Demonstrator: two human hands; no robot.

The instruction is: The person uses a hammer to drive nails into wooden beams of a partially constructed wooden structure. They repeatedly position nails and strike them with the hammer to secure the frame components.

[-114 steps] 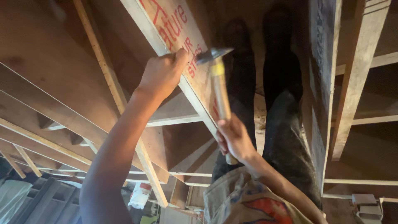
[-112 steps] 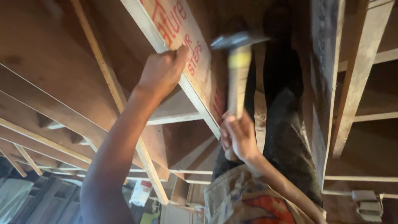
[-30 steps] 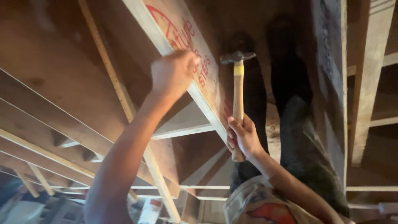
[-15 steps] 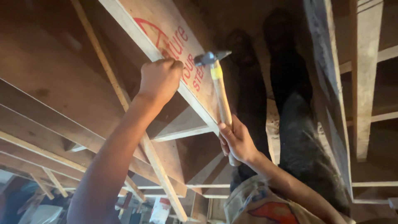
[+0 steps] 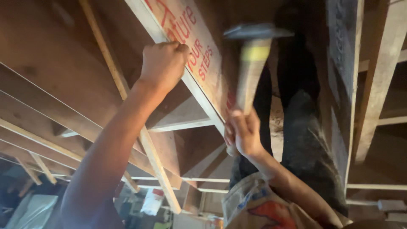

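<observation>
The left hand (image 5: pixel 163 63) is clenched into a fist at the lower edge of the long pale wooden joist with red lettering (image 5: pixel 199 63); whatever it pinches is hidden inside the fingers. At four o'clock from it, the right hand (image 5: pixel 243 131) is clamped on the wooden-handled hammer with a dark steel head (image 5: pixel 252 55), whose head is blurred at twelve o'clock. The person's dark trousers (image 5: pixel 305 127) lie behind, their shoes lost in shadow.
</observation>
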